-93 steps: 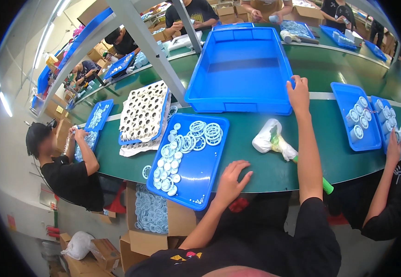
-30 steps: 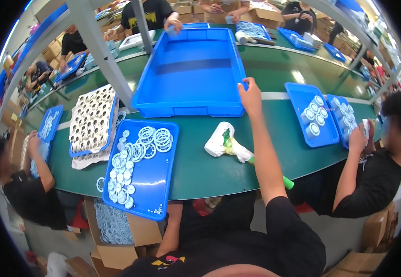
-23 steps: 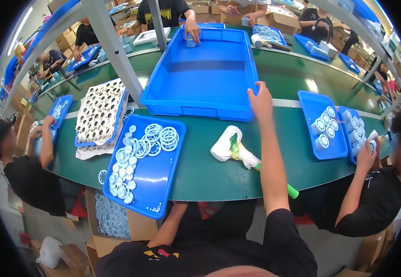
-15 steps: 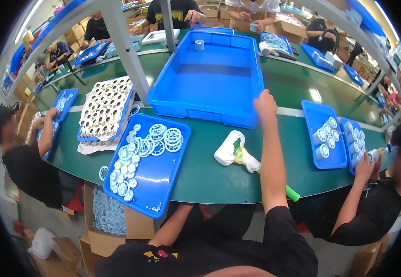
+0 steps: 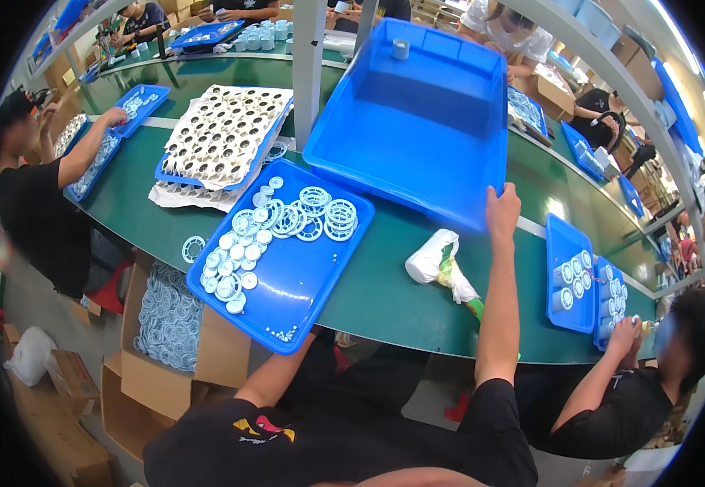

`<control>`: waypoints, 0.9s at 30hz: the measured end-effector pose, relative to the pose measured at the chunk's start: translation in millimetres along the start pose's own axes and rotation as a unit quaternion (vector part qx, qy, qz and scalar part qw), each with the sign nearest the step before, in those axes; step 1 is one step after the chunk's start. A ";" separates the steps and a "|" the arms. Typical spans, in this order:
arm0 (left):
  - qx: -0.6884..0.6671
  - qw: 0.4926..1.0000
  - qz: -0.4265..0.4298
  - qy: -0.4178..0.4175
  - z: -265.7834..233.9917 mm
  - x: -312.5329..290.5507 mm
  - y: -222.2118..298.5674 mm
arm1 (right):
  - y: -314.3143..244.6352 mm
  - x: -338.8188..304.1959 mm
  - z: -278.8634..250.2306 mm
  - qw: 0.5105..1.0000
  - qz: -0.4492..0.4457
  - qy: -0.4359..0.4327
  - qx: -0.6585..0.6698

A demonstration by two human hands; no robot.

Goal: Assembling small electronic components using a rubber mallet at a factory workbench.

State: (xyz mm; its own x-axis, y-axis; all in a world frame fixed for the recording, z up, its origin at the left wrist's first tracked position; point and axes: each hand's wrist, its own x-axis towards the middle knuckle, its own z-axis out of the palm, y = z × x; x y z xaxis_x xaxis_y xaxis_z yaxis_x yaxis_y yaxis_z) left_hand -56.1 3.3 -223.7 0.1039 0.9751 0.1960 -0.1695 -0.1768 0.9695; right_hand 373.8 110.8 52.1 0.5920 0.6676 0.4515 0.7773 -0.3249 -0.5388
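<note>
Our right hand (image 5: 502, 209) had the large blue bin (image 5: 417, 130) by its near right corner, the fingers curled close together at the rim. Our left forearm (image 5: 281, 372) ran below the near edge of the blue tray (image 5: 308, 280); that hid the left hand, so we could not tell how its fingers stood. The bin sat just beyond the tray's far right corner, and the only piece we saw in it was one pale blue cup (image 5: 400, 50), near its far left corner.

Much on our tray looked unused: white caps (image 5: 249, 280) lay loose along the left edge, rings (image 5: 286, 220) overlapped toward the far right corner, and tiny white bits (image 5: 283, 334) clustered at the near right corner. A cardboard box (image 5: 157, 381) below the near edge of the green table (image 5: 385, 308) held many more rings. The wrapped tool (image 5: 432, 258) lay unheld between the tray's right edge and our right forearm.
</note>
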 end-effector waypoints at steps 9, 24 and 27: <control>-0.037 0.997 0.016 -0.061 -24.5 -7.1 -1.6 | -1.1 -13.8 -2.5 0.998 -0.020 0.061 0.009; -0.049 0.997 0.013 -0.067 -18.9 2.2 1.4 | -4.6 28.7 23.8 0.966 -0.033 -0.025 -0.254; -0.020 0.997 -0.001 -0.079 -15.1 -9.6 2.6 | -78.8 24.0 36.1 0.976 -0.131 -0.013 -0.173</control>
State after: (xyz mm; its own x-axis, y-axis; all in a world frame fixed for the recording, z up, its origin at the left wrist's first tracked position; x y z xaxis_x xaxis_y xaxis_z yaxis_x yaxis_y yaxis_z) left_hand -72.3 -4.5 -225.3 0.2571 0.9415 0.2177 -0.2072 -0.1663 0.9641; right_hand 319.0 176.5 79.7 0.3619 0.7728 0.5214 0.9291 -0.3448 -0.1338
